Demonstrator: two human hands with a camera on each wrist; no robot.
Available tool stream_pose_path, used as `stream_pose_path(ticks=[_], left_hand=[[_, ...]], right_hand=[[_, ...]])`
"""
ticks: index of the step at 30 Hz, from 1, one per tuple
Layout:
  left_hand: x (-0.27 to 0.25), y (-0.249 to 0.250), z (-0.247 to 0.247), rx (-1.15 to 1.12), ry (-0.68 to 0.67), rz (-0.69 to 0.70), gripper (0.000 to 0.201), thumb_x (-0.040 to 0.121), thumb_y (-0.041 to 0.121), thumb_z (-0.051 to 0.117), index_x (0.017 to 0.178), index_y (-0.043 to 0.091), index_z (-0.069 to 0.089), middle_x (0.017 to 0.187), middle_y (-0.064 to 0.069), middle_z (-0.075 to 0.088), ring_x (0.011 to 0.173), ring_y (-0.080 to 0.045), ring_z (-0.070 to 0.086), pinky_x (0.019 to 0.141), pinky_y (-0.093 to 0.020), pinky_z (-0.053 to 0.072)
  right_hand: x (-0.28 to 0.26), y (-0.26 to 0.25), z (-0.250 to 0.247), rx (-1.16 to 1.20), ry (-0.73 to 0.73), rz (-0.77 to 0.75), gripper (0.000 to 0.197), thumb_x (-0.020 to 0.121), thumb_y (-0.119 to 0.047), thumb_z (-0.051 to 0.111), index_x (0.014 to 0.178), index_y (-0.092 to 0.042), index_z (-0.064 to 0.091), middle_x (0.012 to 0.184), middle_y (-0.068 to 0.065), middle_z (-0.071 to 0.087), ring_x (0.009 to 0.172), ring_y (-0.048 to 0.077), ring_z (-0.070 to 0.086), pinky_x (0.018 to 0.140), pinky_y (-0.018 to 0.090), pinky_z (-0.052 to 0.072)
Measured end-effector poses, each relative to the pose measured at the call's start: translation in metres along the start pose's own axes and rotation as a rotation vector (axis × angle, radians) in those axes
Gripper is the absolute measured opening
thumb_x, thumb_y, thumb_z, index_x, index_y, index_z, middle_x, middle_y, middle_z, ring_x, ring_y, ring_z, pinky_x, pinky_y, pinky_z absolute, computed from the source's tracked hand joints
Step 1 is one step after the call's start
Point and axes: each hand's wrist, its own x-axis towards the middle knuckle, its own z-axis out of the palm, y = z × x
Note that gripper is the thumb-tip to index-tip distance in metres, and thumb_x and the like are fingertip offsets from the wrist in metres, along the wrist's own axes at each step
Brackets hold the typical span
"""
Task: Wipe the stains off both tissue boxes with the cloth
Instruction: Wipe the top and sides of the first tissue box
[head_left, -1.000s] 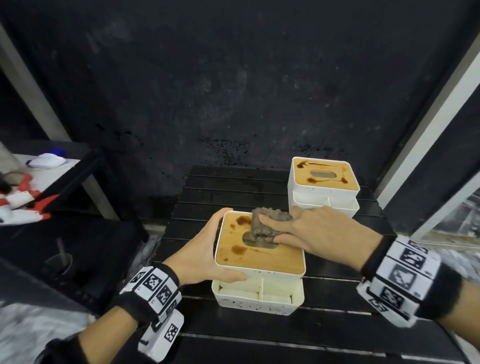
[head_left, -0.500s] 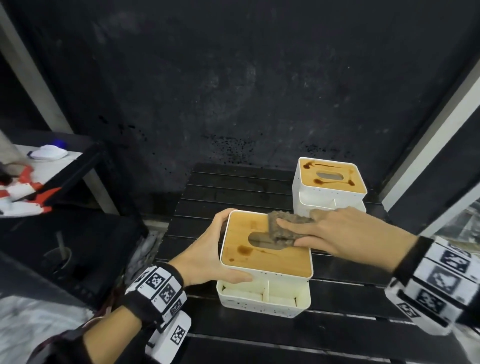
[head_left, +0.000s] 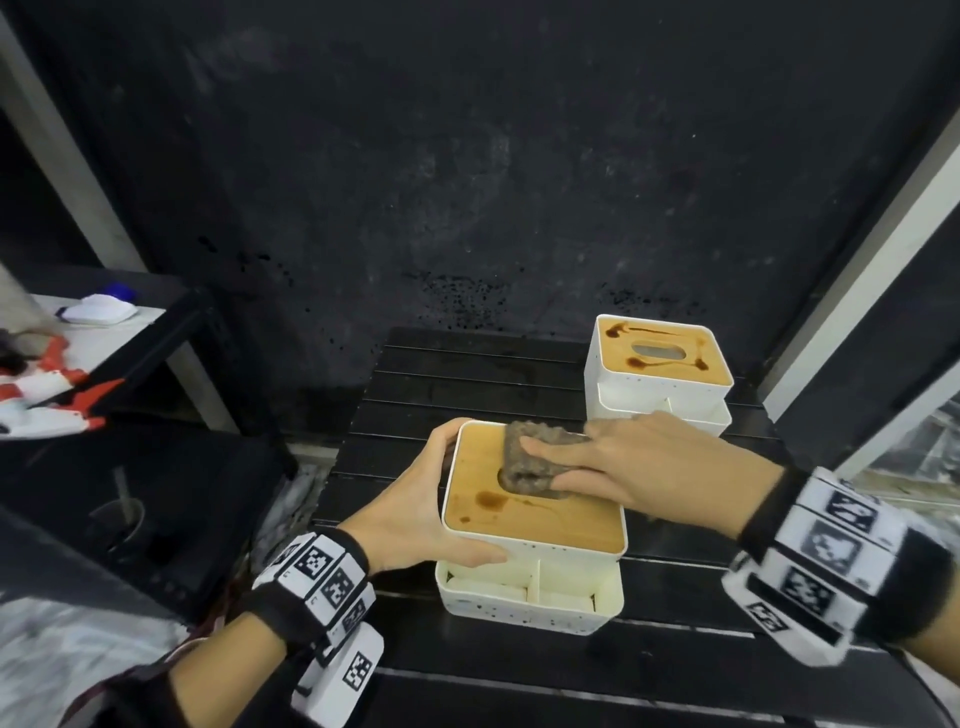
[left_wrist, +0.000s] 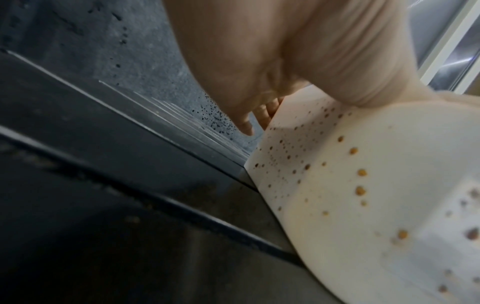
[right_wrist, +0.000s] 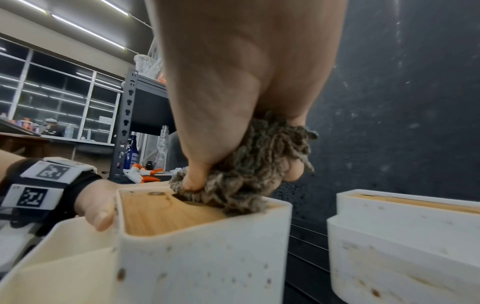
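The near tissue box (head_left: 530, 525) is white with a wooden lid and sits at the table's middle; a brown stain (head_left: 491, 500) marks the lid's left front. My left hand (head_left: 415, 512) grips its left side, thumb along the front wall. My right hand (head_left: 613, 467) holds the grey-brown cloth (head_left: 530, 465) and presses it onto the lid over the slot. In the right wrist view thumb and fingers pinch the cloth (right_wrist: 241, 181) on the lid (right_wrist: 161, 214). The far tissue box (head_left: 657, 364) stands at the back right with dark streaks on its lid. Brown specks dot the near box's wall (left_wrist: 337, 185).
The boxes stand on a black slatted table (head_left: 467, 384) against a dark spattered wall. A black shelf unit (head_left: 104, 467) with red-and-white tools (head_left: 47, 400) is to the left. A white post (head_left: 857, 249) rises at the right.
My right hand has slid the cloth across the lid's back half, and the stains near the lid's back left are gone. My left hand keeps its grip on the box.
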Motion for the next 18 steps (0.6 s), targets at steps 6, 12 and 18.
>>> stream_pose_path(ticks=[6,12,18], left_hand=[[0.001,0.004,0.000,0.013,-0.012,0.004,0.117,0.067,0.029,0.101,0.149,0.055,0.021,0.146,0.023,0.052,0.137,0.000,0.052,0.113,-0.033,0.050],[-0.001,0.001,0.002,-0.025,0.007,0.034,0.116,0.069,0.019,0.100,0.152,0.044,0.024,0.147,0.008,0.055,0.138,-0.014,0.057,0.110,-0.042,0.054],[0.000,0.001,0.002,-0.001,0.006,0.016,0.118,0.066,0.029,0.101,0.150,0.052,0.021,0.149,0.022,0.048,0.139,-0.002,0.051,0.113,-0.037,0.051]], right_hand=[[0.029,-0.015,0.003,-0.062,0.097,-0.046,0.057,0.102,-0.064,0.018,0.155,-0.046,0.025,0.119,0.001,0.063,0.093,0.019,0.063,0.073,0.033,0.047],[0.005,-0.049,0.004,-0.055,0.094,-0.166,0.059,0.101,-0.064,0.013,0.156,-0.046,0.024,0.116,-0.001,0.065,0.089,0.020,0.064,0.075,0.038,0.053],[-0.037,-0.042,-0.005,-0.046,-0.029,-0.122,0.056,0.101,-0.066,0.013,0.155,-0.053,0.008,0.113,-0.010,0.054,0.076,0.015,0.051,0.067,0.030,0.037]])
